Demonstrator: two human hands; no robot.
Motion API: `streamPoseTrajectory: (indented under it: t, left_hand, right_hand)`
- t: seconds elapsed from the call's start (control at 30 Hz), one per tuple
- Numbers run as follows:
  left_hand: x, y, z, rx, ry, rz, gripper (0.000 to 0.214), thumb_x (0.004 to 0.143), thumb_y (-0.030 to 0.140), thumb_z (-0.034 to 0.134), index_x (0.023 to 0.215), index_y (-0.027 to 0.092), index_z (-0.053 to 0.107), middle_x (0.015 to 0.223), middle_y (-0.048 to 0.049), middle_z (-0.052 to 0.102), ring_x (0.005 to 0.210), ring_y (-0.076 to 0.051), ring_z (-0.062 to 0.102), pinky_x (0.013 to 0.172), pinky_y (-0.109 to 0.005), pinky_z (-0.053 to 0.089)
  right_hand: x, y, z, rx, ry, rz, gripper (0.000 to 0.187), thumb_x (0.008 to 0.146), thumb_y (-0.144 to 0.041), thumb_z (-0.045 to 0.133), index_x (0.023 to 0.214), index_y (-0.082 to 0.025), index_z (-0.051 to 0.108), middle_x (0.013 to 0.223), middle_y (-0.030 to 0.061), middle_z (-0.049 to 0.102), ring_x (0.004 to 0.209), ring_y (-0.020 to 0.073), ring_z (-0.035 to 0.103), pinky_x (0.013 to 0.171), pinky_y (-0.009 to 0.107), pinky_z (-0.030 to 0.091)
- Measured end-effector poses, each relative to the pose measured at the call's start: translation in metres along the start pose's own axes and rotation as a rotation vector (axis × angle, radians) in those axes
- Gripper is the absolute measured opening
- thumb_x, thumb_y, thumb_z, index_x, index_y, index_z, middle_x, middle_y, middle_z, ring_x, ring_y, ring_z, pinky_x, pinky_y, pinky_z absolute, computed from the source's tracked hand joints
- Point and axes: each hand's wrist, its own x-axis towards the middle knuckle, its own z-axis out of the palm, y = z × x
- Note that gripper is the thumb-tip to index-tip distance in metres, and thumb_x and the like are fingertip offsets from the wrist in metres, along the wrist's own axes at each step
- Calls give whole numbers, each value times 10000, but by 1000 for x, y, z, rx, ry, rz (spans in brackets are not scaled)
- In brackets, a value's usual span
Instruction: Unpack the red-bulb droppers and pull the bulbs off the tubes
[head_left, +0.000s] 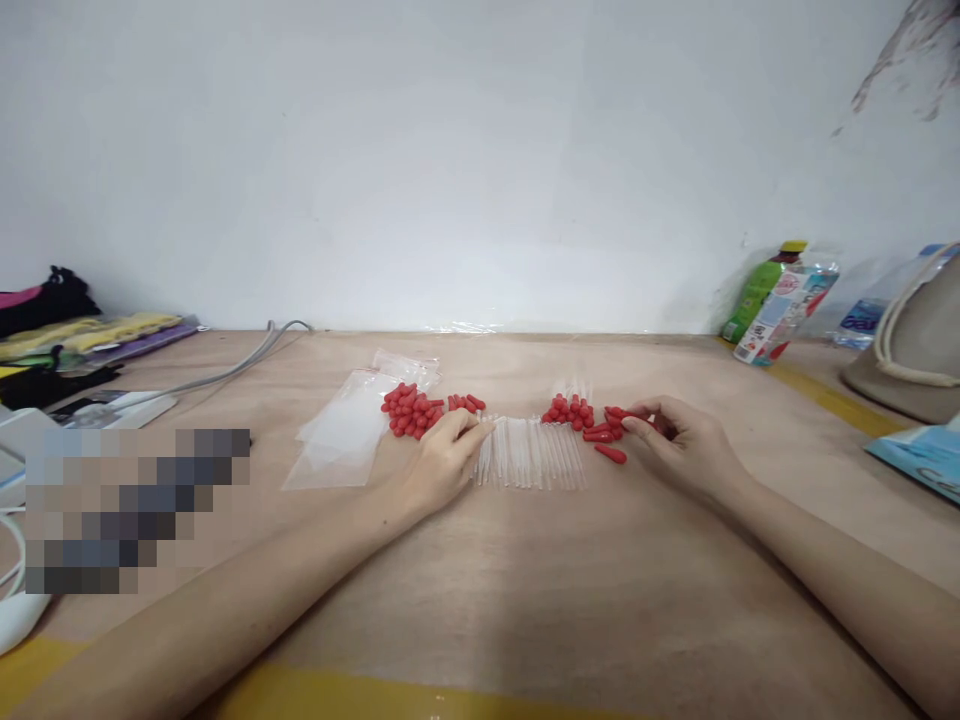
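Note:
Clear thin dropper tubes (529,455) lie side by side in a row at the middle of the table. At the row's left end, my left hand (448,455) has thumb and forefinger pinched on a tube's upper end; its other fingers are partly hidden. Farther right, my right hand (686,445) pinches a red rubber bulb (619,413) by one end. Close to it lie several loose bulbs, one bulb (610,454) apart in front. A cluster of red bulbs (568,410) sits behind the tubes, and a bigger pile (409,410) lies left of my left hand.
Clear plastic bags (337,435) lie flat at left. A grey cable (247,360) runs from a white block near folded cloths (127,335). Bottles (787,305), a beige bag (911,330) and a blue packet (922,455) stand or lie at right. A wall closes off the back.

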Motion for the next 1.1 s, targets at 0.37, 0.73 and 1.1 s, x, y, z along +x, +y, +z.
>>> streamPoseTrajectory:
  t: [0.37, 0.73, 1.1]
  left_hand:
    - [25, 18, 16, 97, -248, 48, 191, 823, 71, 385, 747, 135, 548, 739, -56, 536, 714, -173, 492, 639, -281, 457]
    - [12, 21, -6, -43, -212, 10, 478, 779, 472, 533, 1112, 129, 540, 1137, -140, 544, 1077, -288, 465, 896, -445, 405]
    - [-8, 7, -18, -130, -97, -124, 191, 842, 233, 480, 984, 156, 583, 966, -75, 594, 927, -197, 509, 855, -392, 402]
  right_hand:
    - [-4, -3, 1, 191, -160, -22, 126, 764, -304, 554, 790, -189, 602, 549, -20, 489, 460, 95, 415, 429, 234, 344]
    - [-4, -5, 4, 98, -166, -138, 152, 791, -329, 559, 764, -209, 649, 711, 22, 599, 632, 129, 536, 566, 259, 440]
    - [21, -7, 1, -180, 65, -42, 183, 769, -340, 552, 717, -218, 679, 677, 25, 629, 667, 167, 546, 634, 307, 391]
